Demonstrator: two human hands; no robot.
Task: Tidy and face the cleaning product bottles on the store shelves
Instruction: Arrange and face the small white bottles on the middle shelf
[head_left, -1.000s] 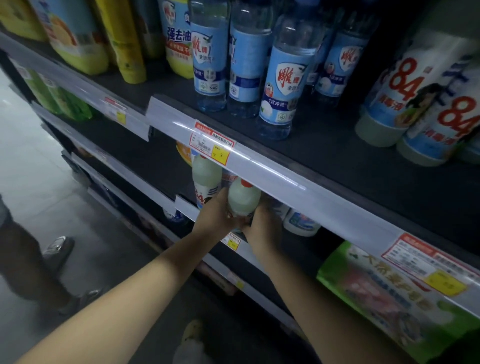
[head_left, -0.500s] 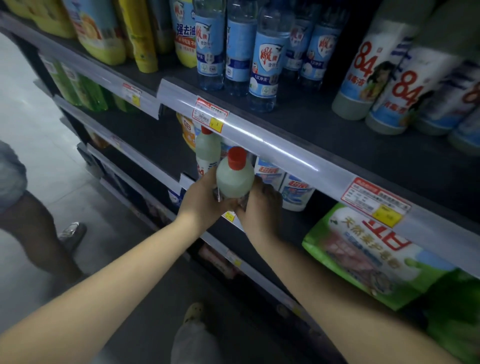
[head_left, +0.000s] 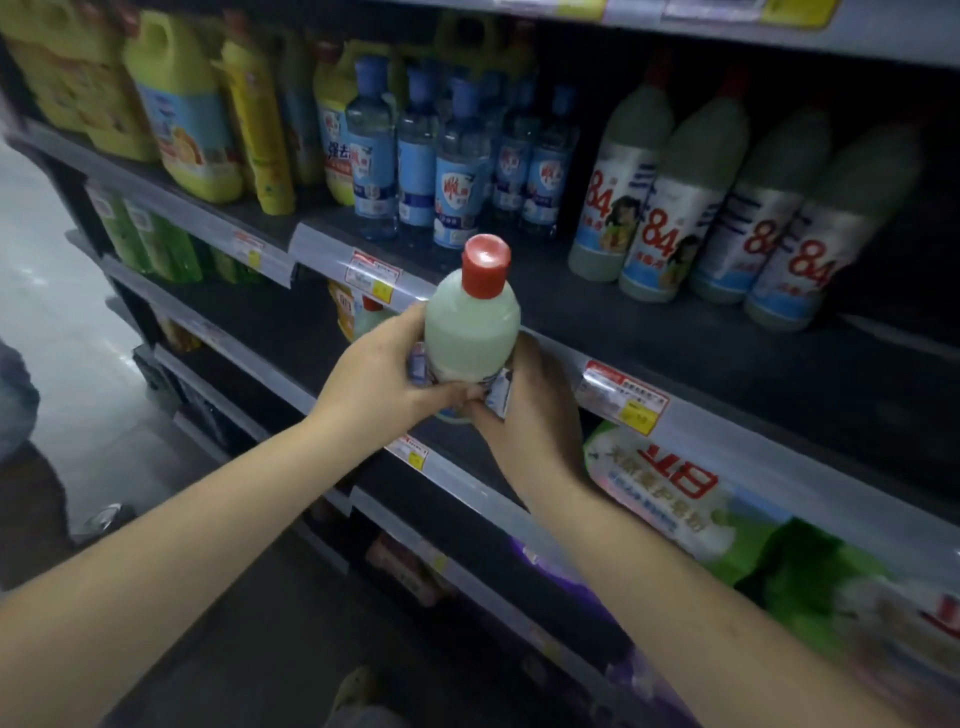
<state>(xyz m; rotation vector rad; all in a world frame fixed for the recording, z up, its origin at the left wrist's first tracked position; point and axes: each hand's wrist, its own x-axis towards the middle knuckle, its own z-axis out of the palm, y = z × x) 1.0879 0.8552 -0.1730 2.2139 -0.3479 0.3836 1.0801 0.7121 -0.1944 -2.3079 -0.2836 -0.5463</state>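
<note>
A pale green bottle with a red cap (head_left: 471, 317) stands upright in the air in front of the shelf edge (head_left: 727, 441). My left hand (head_left: 382, 374) grips its lower left side. My right hand (head_left: 535, 410) holds its lower right side, where a loose piece of label sticks out. On the shelf behind stand several white "84" bottles (head_left: 670, 208) and several clear blue-labelled bottles (head_left: 457, 171). Another red-capped bottle (head_left: 370, 318) shows on the shelf below, partly hidden by my left hand.
Yellow detergent jugs (head_left: 187, 114) fill the shelf's left part. Green refill bags (head_left: 670, 499) lie on the lower shelf at right. Price tags (head_left: 623, 402) line the shelf rails. A person's leg and shoe (head_left: 31, 493) are on the aisle floor at left.
Both hands have lifted the red-capped bottle out from the lower shelf and up to the level of the shelf above. The view has tilted upward.
</note>
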